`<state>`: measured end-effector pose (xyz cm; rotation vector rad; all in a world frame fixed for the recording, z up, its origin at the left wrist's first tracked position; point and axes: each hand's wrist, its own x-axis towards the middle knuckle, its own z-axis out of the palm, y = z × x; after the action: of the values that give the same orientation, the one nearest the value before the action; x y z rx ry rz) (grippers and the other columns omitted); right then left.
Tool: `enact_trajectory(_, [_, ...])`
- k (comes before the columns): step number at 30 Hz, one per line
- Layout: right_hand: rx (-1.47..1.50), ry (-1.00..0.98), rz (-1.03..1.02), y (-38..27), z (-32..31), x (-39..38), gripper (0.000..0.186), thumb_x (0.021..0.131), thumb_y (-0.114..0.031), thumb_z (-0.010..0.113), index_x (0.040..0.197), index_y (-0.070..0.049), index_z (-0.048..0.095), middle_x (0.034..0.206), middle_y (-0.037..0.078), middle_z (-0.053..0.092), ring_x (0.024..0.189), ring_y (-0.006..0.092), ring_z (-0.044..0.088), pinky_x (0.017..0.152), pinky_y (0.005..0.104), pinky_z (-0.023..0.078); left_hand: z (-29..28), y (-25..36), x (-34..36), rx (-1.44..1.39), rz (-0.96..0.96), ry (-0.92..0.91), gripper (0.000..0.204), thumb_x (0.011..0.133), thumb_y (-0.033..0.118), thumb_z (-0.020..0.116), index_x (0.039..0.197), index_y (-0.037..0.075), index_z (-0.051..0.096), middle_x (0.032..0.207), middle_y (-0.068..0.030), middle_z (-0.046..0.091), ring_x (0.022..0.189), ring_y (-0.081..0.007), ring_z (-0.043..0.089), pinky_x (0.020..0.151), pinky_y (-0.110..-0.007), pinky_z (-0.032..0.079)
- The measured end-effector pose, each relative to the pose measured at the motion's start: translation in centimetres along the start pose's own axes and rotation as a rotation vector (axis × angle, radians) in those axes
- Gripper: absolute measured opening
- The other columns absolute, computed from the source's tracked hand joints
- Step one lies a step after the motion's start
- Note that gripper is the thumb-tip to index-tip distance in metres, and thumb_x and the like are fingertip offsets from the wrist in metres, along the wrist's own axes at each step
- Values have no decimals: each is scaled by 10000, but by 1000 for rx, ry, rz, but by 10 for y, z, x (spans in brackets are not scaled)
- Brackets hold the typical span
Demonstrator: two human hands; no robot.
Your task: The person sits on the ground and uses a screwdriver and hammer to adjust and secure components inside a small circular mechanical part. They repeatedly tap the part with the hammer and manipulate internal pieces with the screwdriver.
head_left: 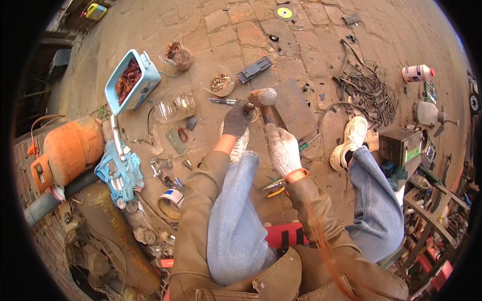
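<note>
My right hand, in a white knit glove, is closed round the handle of a hammer. The hammer's rusty, blunt head is raised over the left side of a flat dark metal plate lying on the bricks. My left hand, in a dark glove, is just left of the hammer head with its fingers pressed together. What those fingers hold, if anything, is too small and partly hidden to tell. Just beyond that hand lies a slim pen-like tool. A green-handled screwdriver rests by the plate's near edge.
Left stand a blue bucket of reddish scrap, cut plastic bottles, a blue bag and an orange gas cylinder. A black plastic casing lies ahead. On the right are tangled cables, a white bottle and a metal box.
</note>
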<state>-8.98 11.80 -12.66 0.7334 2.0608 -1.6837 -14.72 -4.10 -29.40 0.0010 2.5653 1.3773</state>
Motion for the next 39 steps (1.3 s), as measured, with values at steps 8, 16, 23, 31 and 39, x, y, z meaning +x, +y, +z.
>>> enact_trajectory(8, [-150, 164, -336, 31, -44, -4, 272, 1005, -215, 451, 882, -10, 583, 735, 140, 545, 646, 290, 549, 602, 382, 442, 5, -30, 0, -404, -105, 48, 209, 877, 64, 704, 1043, 35, 581, 907, -21, 633, 828, -136, 607, 740, -299, 506])
enact_trajectory(16, [-66, 212, -164, 115, -30, 13, 529, 1011, -454, 466, 801, 16, 587, 685, 155, 587, 629, 260, 558, 627, 390, 447, -9, -9, -4, -365, -289, 83, 135, 865, 47, 711, 952, 43, 608, 818, -4, 611, 725, -74, 566, 621, -241, 478])
enact_trajectory(23, [-298, 75, 210, 160, -24, 6, 577, 962, -512, 511, 923, 45, 655, 793, 273, 639, 811, 433, 626, 744, 464, 476, -11, -6, -51, 274, 311, -119, 169, 804, 25, 646, 964, 80, 645, 988, -134, 635, 844, -368, 633, 752, -385, 523])
enact_trajectory(31, [-419, 4, 338, 180, -14, 4, 563, 926, -543, 530, 1003, -1, 663, 920, 300, 661, 948, 472, 624, 818, 506, 490, 0, -13, -94, -7, 234, 102, 192, 794, -46, 691, 946, 52, 627, 967, -130, 670, 856, -271, 664, 729, -333, 531])
enact_trajectory(39, [-599, -73, 313, 194, -9, 1, 593, 899, -566, 561, 1036, 4, 652, 903, 298, 670, 909, 471, 645, 818, 515, 508, -15, 16, -47, 222, 324, 66, 193, 772, 160, 776, 854, 86, 617, 770, -95, 627, 714, -262, 637, 664, -352, 516])
